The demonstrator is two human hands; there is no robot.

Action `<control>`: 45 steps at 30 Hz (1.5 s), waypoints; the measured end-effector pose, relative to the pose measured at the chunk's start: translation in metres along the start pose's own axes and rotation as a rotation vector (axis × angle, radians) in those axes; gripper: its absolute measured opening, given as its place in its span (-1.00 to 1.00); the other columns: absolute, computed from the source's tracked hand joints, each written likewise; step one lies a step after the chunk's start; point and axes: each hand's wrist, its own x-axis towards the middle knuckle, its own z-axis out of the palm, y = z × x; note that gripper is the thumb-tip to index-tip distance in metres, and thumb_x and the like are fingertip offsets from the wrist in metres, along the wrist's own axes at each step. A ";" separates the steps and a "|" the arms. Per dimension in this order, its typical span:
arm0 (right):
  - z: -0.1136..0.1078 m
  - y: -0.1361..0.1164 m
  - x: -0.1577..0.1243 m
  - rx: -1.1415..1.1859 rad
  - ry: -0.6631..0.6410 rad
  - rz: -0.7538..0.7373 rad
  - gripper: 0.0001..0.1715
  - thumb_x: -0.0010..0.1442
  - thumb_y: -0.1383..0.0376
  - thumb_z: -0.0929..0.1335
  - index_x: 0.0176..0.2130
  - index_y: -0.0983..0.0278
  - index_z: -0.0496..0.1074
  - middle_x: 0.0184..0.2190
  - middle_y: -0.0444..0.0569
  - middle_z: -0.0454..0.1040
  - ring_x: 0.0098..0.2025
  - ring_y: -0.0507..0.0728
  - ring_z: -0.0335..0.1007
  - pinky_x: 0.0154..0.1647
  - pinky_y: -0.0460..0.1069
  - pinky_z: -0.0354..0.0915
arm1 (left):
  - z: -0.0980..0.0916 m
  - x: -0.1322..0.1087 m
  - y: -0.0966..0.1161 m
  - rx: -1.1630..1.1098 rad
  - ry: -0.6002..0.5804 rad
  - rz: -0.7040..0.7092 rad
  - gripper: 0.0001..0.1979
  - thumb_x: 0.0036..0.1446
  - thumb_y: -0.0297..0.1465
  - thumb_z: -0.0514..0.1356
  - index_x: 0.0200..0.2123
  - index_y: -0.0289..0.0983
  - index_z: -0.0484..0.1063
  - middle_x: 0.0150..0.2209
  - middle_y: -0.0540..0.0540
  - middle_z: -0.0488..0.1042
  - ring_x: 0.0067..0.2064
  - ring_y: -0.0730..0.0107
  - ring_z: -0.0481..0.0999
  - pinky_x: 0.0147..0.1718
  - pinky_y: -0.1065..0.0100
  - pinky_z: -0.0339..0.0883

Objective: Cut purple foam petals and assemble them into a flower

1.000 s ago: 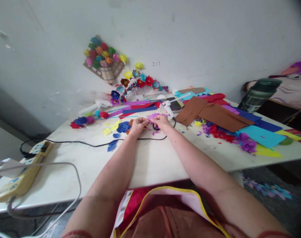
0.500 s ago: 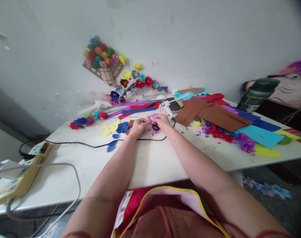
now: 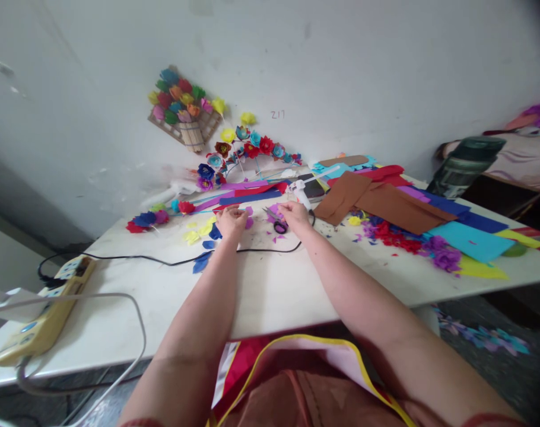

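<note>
My left hand (image 3: 232,222) is over the table, with fingers curled and thumb drawn in. A purple paper petal (image 3: 249,218) shows just right of its fingertips; I cannot tell whether it is held or lies there. Blue paper petals (image 3: 202,262) and yellow ones (image 3: 192,237) lie left of that hand. My right hand (image 3: 295,215) is closed in a pinch at the edge of some purple paper petals (image 3: 273,211). Small black-handled scissors (image 3: 279,226) lie just below and left of it, blades pointing up-left. Tiny purple scraps are scattered below them.
A white glue gun (image 3: 300,191) stands behind my right hand, its black cord (image 3: 172,263) crossing to a power strip (image 3: 51,320). Brown paper sheets (image 3: 399,209), crumpled flowers (image 3: 443,254) and a dark bottle (image 3: 466,169) are right. Finished paper flowers (image 3: 252,148) stand by the wall.
My hands have come apart: the left moved left, while the right stayed nearly in place. The scissors and purple petals between them are now more exposed.
</note>
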 end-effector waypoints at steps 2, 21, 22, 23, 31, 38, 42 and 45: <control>-0.004 -0.003 -0.001 -0.197 0.064 -0.022 -0.85 0.09 0.29 0.35 -0.36 0.23 0.54 -0.40 -0.07 0.57 -0.37 0.10 0.46 -0.34 -0.05 0.30 | -0.003 -0.005 0.003 0.091 -0.013 -0.018 -0.90 -0.09 -0.33 0.27 -0.58 -0.19 0.47 0.02 -0.13 0.47 0.16 -0.15 0.21 0.05 -0.04 0.05; -0.017 -0.016 -0.010 -0.885 -0.112 -0.111 -0.72 0.12 0.27 0.36 -0.15 0.16 0.59 -0.09 0.07 0.56 -0.05 0.30 0.47 -0.13 0.08 0.30 | 0.014 -0.016 0.003 0.203 -0.045 0.380 -0.74 -0.08 -0.50 0.17 -0.33 -0.11 0.58 -0.02 -0.08 0.51 0.14 -0.03 0.24 0.14 0.03 -0.01; -0.017 -0.017 -0.010 -0.890 -0.122 -0.107 -0.72 0.13 0.26 0.36 -0.16 0.16 0.59 -0.08 0.07 0.56 -0.05 0.30 0.47 -0.13 0.07 0.31 | 0.016 -0.016 0.004 0.190 -0.095 0.441 -0.74 -0.09 -0.52 0.17 -0.37 -0.11 0.59 -0.03 -0.05 0.53 0.14 -0.02 0.24 0.15 0.03 -0.03; -0.016 -0.018 -0.011 -0.895 -0.129 -0.103 -0.73 0.14 0.25 0.35 -0.16 0.16 0.59 -0.08 0.07 0.56 -0.04 0.29 0.47 -0.13 0.07 0.31 | 0.018 -0.017 0.004 0.183 -0.147 0.491 -0.73 -0.12 -0.54 0.17 -0.40 -0.10 0.60 -0.05 -0.03 0.54 0.14 -0.02 0.25 0.18 0.03 -0.06; -0.016 -0.023 -0.016 -0.962 -0.146 -0.105 -0.68 0.19 0.25 0.32 -0.09 0.19 0.56 -0.07 0.08 0.56 -0.02 0.26 0.46 -0.09 0.06 0.32 | 0.024 -0.019 0.009 0.325 -0.366 0.540 -0.64 -0.10 -0.53 0.14 -0.28 -0.07 0.61 -0.09 -0.04 0.58 0.15 0.04 0.31 0.28 -0.09 -0.37; -0.018 -0.031 -0.021 -1.056 -0.158 -0.101 -0.61 0.19 0.20 0.30 -0.03 0.22 0.53 -0.05 0.08 0.54 0.04 0.28 0.42 -0.04 0.07 0.31 | 0.026 -0.020 0.006 0.452 -0.271 0.492 -0.67 0.06 -0.38 0.09 -0.14 -0.15 0.58 -0.09 -0.11 0.57 0.13 0.09 0.31 0.27 -0.01 -0.14; -0.018 -0.033 -0.022 -1.054 -0.183 -0.115 -0.59 0.18 0.14 0.29 -0.05 0.22 0.53 -0.06 0.08 0.55 0.01 0.26 0.44 -0.07 0.07 0.32 | 0.030 -0.021 0.007 0.450 -0.234 0.535 -0.69 0.12 -0.36 0.09 -0.12 -0.15 0.56 -0.10 -0.12 0.57 0.08 0.08 0.34 0.23 0.01 -0.05; -0.017 -0.032 -0.022 -1.058 -0.209 -0.137 -0.58 0.13 0.14 0.31 -0.04 0.21 0.52 -0.05 0.07 0.54 0.01 0.27 0.43 -0.09 0.08 0.32 | 0.033 -0.021 0.008 0.451 -0.236 0.576 -0.74 0.11 -0.38 0.11 -0.21 -0.17 0.58 -0.14 -0.12 0.58 0.04 0.06 0.36 0.20 0.01 -0.02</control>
